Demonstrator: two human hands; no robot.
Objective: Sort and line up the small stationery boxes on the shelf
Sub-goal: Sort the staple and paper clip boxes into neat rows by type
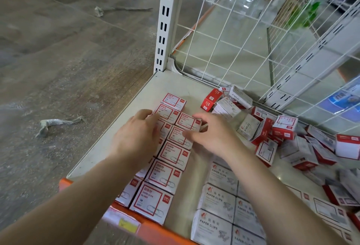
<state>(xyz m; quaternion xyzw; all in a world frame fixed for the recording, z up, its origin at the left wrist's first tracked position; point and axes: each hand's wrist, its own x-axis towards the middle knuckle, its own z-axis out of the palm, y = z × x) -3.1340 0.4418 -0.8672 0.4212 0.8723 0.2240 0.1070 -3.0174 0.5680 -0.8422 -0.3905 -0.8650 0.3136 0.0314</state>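
The person's left hand lay flat on the left column of red-and-white paper clip boxes, fingers straight and together, pressing down on the box tops. The right hand rested at the right side of the same block, its thumb lying across the top of one box and its fingers bent lightly against the neighbouring box at the back; whether it actually pinched a box could not be told.

Those boxes stood in two tidy columns running from the orange front edge of the cream metal shelf toward the back left corner, each touching the next. To the right, near the front, a second neat block of white-and-grey paper clip boxes sat in rows. Behind that, along the white wire-grid back panel, a loose heap of unsorted boxes lay tumbled at all angles, some marked staples, some red-sided.

A slotted white upright rose at the shelf's back left corner. On the grey wood-look floor to the left lay two crumpled scraps of tape.
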